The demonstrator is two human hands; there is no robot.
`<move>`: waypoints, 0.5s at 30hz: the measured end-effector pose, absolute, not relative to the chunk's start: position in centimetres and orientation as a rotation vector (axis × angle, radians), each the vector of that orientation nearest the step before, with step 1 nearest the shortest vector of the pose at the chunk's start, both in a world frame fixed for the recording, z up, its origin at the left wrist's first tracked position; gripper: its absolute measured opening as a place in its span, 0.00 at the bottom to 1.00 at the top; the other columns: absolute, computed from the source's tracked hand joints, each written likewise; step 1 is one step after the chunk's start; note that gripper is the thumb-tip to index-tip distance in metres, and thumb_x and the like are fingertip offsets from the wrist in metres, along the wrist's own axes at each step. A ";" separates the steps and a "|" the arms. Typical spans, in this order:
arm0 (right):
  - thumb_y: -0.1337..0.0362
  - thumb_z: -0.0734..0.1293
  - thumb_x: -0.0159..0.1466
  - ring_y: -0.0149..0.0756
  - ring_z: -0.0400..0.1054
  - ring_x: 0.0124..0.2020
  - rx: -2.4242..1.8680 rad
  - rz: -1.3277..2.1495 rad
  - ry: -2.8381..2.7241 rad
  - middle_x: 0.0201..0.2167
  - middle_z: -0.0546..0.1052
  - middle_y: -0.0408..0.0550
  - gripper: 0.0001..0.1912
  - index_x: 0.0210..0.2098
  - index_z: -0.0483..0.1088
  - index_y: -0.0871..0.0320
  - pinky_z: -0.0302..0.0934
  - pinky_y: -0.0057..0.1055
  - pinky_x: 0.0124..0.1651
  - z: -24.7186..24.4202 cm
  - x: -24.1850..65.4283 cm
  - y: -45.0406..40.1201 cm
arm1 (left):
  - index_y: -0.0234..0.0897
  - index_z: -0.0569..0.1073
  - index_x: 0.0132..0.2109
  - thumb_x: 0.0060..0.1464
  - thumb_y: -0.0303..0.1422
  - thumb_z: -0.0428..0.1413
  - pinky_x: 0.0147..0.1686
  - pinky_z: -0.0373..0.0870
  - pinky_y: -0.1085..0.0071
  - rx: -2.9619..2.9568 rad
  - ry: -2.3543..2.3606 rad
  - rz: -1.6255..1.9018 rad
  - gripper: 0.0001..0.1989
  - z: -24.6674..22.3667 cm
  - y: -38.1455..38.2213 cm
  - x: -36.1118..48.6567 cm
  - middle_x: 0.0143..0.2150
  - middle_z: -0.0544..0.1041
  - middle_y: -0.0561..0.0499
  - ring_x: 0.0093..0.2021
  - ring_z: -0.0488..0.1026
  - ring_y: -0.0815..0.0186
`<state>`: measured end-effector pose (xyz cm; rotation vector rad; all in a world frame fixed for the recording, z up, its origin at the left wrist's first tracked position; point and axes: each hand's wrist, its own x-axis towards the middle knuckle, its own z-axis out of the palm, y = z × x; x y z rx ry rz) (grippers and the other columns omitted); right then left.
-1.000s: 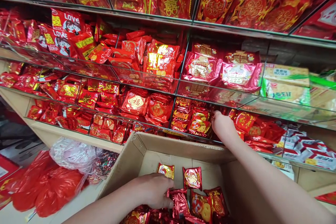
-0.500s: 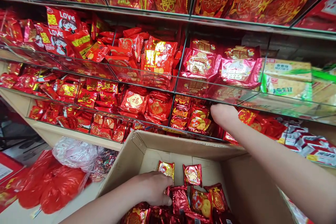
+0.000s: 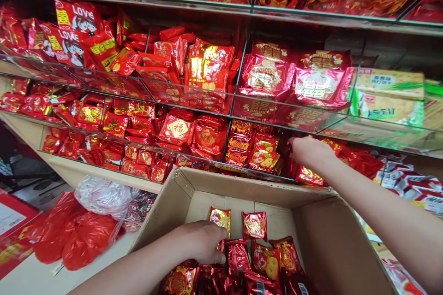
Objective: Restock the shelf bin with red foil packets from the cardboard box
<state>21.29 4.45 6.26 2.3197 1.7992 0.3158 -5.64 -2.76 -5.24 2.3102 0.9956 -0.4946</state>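
Note:
An open cardboard box (image 3: 238, 184) holds several small red and gold biscuit packets (image 3: 254, 225). Inside it, my left hand (image 3: 204, 242) curls its fingers and thumb around a small red biscuit packet, mostly hidden by the hand. My right hand (image 3: 309, 153) reaches into the low shelf compartment beyond the box. Its fingers are bent together, and something dark red shows at the fingertips, too small to make out. Just left of that hand lie stacked biscuit packets (image 3: 265, 152); below it is another red and gold packet (image 3: 309, 176).
Clear dividers and front panels edge the shelves, with a glass shelf (image 3: 311, 17) overhead. Larger pink-red packets (image 3: 265, 76) and green-edged cracker packs (image 3: 389, 94) fill the middle row. Red plastic bags (image 3: 88, 235) and a clear bag (image 3: 102, 196) lie left of the box.
My right hand has drawn back a little from the compartment, showing more of its fingers. My left hand stays around the packet in the box. The camera view has shifted slightly.

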 end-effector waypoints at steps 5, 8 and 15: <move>0.58 0.60 0.57 0.49 0.68 0.38 2.277 0.324 1.863 0.37 0.73 0.60 0.22 0.49 0.63 0.58 0.60 0.37 0.33 5.1 22.9 4.3 | 0.41 0.69 0.44 0.44 0.43 0.50 0.36 0.67 0.62 2.326 1.026 -0.500 0.19 -5.1 -2.8 -5.6 0.42 0.73 0.44 0.41 0.70 0.53; 0.56 0.60 0.57 0.48 0.68 0.38 2.288 0.346 1.890 0.36 0.73 0.60 0.27 0.54 0.56 0.60 0.60 0.36 0.33 4.5 23.2 4.2 | 0.41 0.69 0.44 0.45 0.42 0.50 0.35 0.67 0.63 2.339 1.046 -0.500 0.19 -5.0 -2.8 -5.6 0.41 0.73 0.44 0.40 0.71 0.54; 0.54 0.58 0.58 0.50 0.69 0.34 2.317 0.527 1.960 0.33 0.74 0.58 0.26 0.54 0.57 0.58 0.59 0.36 0.28 5.1 22.6 2.2 | 0.39 0.73 0.39 0.42 0.35 0.54 0.34 0.66 0.69 2.286 1.119 -0.441 0.14 -6.4 -2.1 -5.5 0.39 0.75 0.44 0.37 0.72 0.59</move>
